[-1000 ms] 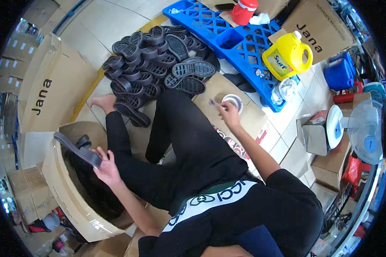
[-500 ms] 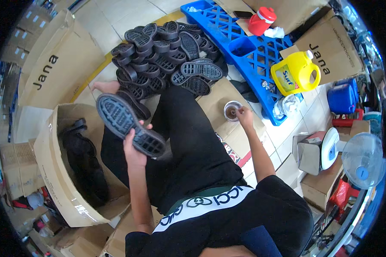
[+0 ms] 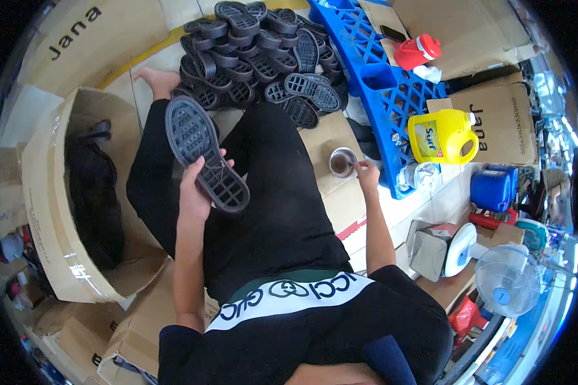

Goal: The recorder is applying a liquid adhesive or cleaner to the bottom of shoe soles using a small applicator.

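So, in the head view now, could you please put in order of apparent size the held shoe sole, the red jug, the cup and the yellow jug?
Largest to smallest:
1. Shoe sole (probably nearer the camera, which may enlarge it)
2. Yellow jug
3. Red jug
4. Cup

1. The near sole (image 3: 196, 128) looks charcoal to me, its underside patterned in a grid.
2. The piled soles (image 3: 266, 61): brownish black, gridded too.
3. That cup (image 3: 351, 154): whitish rim, brown inside.
4. Over there, a bright blue lattice pallet (image 3: 377, 76).
5. Yellow jug (image 3: 439, 136), white cap.
6. Red flask (image 3: 409, 55), white band.
7. Trousers (image 3: 269, 192): plain black.
8. Black shirt (image 3: 340, 333), white stripe with dark lettering, green edging.
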Tool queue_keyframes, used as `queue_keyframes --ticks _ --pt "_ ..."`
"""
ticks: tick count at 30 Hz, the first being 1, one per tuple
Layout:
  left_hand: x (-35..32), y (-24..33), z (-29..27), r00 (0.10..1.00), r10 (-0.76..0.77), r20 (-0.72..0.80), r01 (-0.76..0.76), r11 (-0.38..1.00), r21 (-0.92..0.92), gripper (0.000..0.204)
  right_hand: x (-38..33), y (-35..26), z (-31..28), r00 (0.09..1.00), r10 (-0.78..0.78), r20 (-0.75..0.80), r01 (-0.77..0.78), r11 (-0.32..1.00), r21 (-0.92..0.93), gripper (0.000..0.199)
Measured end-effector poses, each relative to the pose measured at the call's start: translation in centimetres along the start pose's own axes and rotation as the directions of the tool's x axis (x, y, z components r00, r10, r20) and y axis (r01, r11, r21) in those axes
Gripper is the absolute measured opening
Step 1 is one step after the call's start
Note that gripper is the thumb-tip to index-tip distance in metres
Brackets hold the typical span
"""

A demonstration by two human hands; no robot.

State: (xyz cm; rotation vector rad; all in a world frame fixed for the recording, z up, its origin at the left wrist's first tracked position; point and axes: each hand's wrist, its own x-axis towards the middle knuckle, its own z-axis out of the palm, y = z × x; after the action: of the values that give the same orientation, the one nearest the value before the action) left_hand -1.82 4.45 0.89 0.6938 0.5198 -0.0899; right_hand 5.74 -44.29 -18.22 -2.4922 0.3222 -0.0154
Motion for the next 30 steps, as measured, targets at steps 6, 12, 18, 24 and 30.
queue_keyframes --ticks 6,12,18,24,30 --pt "0.4 -0.3 -1.3 0.999 0.018 0.035 -0.015 0.997 -0.074 0.047 -0.5 0.9 -2.4 0.987 0.01 -0.161 -0.05 0.968 -0.246 0.024" --pt "0.6 -0.3 -1.6 0.997 -0.019 0.076 0.027 0.995 -0.1 0.047 -0.5 -0.4 -3.6 0.979 0.16 -0.129 -0.172 0.981 -0.085 0.025" --pt "0.2 0.2 -2.0 0.99 -0.045 0.132 0.069 0.981 -0.184 0.05 0.1 2.2 -3.9 0.973 -0.046 -0.224 -0.03 0.945 -0.324 0.025" --pt "2.4 -1.0 -2.7 0.96 0.008 0.28 0.066 0.965 -0.253 0.088 -1.3 -13.8 -3.8 0.86 0.206 0.466 -0.51 0.362 0.781 0.016" --pt "1.8 -0.4 -2.9 0.964 0.053 0.262 0.016 0.968 -0.252 0.083 -5.6 -36.1 -1.3 0.67 -0.367 0.646 -0.48 0.45 0.753 0.02"
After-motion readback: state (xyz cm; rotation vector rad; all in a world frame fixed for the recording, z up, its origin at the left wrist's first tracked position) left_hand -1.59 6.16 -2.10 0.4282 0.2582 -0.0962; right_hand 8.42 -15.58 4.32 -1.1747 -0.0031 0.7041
